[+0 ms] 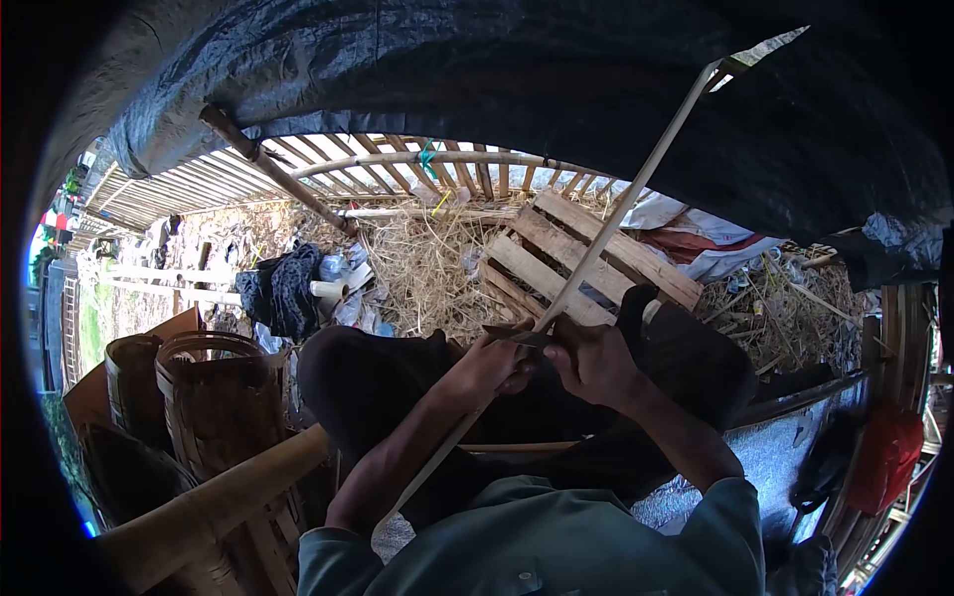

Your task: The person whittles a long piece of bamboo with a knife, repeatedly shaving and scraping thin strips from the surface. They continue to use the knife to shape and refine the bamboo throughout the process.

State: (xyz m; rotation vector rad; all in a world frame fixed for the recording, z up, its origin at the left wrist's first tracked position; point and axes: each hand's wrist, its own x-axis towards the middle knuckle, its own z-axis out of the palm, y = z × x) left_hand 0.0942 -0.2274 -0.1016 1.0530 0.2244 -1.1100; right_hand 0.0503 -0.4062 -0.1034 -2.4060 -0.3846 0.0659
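Reference: We take clock directions from the two hands, with twelve at the top of the view.
Bamboo strip: We find this long, pale piece (606, 233) between the hands, its upper length rising to one o'clock and its lower length passing below the left wrist between seven and eight.
Left hand: We record the grip (489, 368) as clenched around the strip.
Right hand: We record the grip (594, 366) as curled around the three o'clock end of the knife, thumb near the strip.
Knife: We see a dark blade (517, 336) lying across the strip, its tip toward nine; the handle is hidden.
Slatted wooden panel: We place it (552, 266) at one o'clock, behind the strip.
Straw: We note it (422, 283) scattered at ten.
Baskets: We note them (219, 397) standing at nine.
Bamboo pole: We note it (219, 507) slanting at eight.
Tarpaulin: We note dark sheeting (542, 89) overhead at twelve.
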